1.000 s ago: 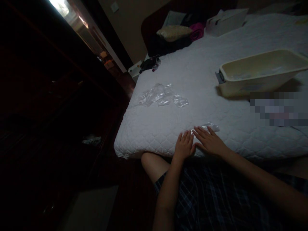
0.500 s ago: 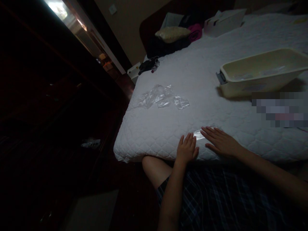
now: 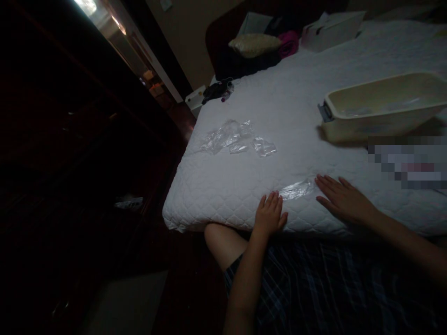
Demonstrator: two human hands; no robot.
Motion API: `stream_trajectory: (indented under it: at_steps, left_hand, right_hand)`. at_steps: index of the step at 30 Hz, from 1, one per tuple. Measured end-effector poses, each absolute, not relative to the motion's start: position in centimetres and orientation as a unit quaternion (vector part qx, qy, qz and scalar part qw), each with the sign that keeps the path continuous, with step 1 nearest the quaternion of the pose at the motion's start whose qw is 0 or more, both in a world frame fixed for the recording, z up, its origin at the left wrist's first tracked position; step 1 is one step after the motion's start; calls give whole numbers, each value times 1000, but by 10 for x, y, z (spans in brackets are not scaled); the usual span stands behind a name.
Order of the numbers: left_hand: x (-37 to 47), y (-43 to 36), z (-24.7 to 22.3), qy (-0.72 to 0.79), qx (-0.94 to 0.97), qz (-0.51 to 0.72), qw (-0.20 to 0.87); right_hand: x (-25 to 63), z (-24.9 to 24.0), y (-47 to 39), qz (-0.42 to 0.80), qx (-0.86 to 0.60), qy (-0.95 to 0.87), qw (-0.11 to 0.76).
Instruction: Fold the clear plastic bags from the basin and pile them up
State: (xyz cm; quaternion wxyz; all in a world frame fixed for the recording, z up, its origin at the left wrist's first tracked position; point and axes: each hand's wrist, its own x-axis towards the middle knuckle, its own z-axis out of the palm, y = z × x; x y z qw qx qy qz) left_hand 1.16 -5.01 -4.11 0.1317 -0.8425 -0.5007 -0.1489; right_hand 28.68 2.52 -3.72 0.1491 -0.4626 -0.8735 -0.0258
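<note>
A clear plastic bag point(image 3: 296, 190) lies flattened on the white quilted bed point(image 3: 223, 190) near its front edge. At the bag's left end rests my left hand point(image 3: 269, 213), palm down with its fingers stretched out. My right hand point(image 3: 340, 197) is spread open just past the bag's right end, over the quilt. Neither hand grips anything. Farther back on the bed are several more crumpled clear plastic bags point(image 3: 226, 137) in a loose cluster.
A cream plastic bin point(image 3: 380, 128) with a grey latch stands on the bed at right, beside a blurred-out patch. Toward the headboard are a beige pillow point(image 3: 254, 45), a magenta roll point(image 3: 288, 43) and a white box point(image 3: 331, 33). Dark furniture fills the left.
My right hand has slid to the right along the plastic bag, uncovering more of it. My left hand stays at the bag's left end. The view has shifted slightly.
</note>
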Motion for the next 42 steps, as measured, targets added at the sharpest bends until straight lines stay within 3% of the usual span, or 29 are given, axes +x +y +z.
stream_trajectory:
  at_steps: [4,9,13,17,22,32,42]
  left_hand:
    - [12,-50,-41,-502,-837,-163,144]
    - [15,-50,-45,-509,-827,-180,157]
    - [22,-51,-48,-539,-803,-194,167]
    - [28,-51,-50,-560,-792,-184,158]
    - [28,-52,-50,-561,-795,-174,152]
    - [31,-57,-43,-546,-792,-207,179]
    - [27,-60,-42,-434,-860,-215,160]
  right_hand:
    - [288,-38,26,-33,-469,-870,151]
    - [280,-27,16,-45,-471,-849,235]
    - [262,-11,7,-77,-387,-873,287]
    - [230,-7,9,-60,-307,-908,279]
    - [212,-18,20,-10,-331,-902,277]
    - [217,-19,17,-47,-365,-886,282]
    - [220,-23,22,12,-365,-882,298]
